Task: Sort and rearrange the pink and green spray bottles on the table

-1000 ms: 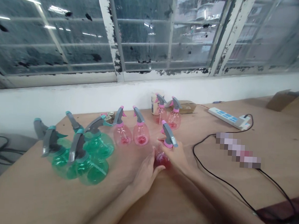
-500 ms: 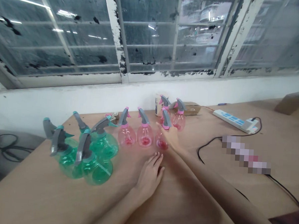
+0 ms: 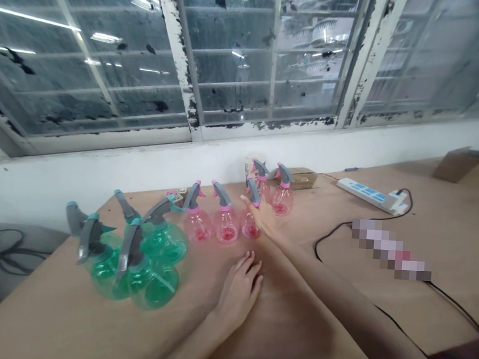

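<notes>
Three pink spray bottles with grey and pink trigger heads stand in a row: a left one (image 3: 198, 226), a middle one (image 3: 226, 225) and a right one (image 3: 249, 223). My right hand (image 3: 265, 217) is closed round the neck of the right bottle, just under its head; part of that bottle is behind the fingers. My left hand (image 3: 239, 289) lies on the table in front of the row, holding nothing, fingers stretched out and slightly apart. Left of the row stand several green spray bottles (image 3: 153, 285) with grey and teal heads, clustered closely.
Two more pink spray bottles (image 3: 282, 199) stand at the back, near a brown cardboard piece (image 3: 301, 178). A white power strip (image 3: 367, 194) and black cable (image 3: 320, 240) lie to the right. A cardboard box (image 3: 457, 164) sits at the far right, and the window wall (image 3: 82, 179) borders the table.
The pink spray bottle in my right hand went forward and left, standing beside the other two. My left hand let go of its base and came down on the table.
</notes>
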Motion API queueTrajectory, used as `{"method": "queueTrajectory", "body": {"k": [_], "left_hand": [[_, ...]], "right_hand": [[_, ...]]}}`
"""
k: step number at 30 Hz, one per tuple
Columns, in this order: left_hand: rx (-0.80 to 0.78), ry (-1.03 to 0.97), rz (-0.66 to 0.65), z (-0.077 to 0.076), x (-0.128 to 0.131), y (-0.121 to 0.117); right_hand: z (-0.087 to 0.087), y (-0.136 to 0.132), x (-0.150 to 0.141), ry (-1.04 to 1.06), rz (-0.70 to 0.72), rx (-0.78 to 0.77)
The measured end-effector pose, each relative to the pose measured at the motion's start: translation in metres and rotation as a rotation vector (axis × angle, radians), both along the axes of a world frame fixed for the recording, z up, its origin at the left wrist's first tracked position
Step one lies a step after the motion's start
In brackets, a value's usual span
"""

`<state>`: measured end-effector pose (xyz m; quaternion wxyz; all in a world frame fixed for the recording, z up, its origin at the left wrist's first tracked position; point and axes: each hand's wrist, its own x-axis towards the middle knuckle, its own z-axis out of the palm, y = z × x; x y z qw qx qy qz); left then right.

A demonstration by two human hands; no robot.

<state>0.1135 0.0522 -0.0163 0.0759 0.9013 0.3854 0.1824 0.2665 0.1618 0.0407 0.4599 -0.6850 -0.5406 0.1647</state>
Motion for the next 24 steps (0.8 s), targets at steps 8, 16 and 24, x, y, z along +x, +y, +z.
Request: {"method": "queueTrajectory", "body": {"k": [8,16,24], "left_hand": [[0.001,-0.003,0.002,-0.003,0.0,0.002],[0.003,-0.011,-0.01,-0.002,0.0,0.001],[-0.009,0.007,-0.004,-0.002,0.0,0.001]], "right_hand": [[0.005,0.004,-0.012,0.003,0.028,-0.069],[0.008,0.007,-0.029,0.011,0.052,-0.06],[0.011,0.003,-0.044,0.018,0.093,-0.064]]}}
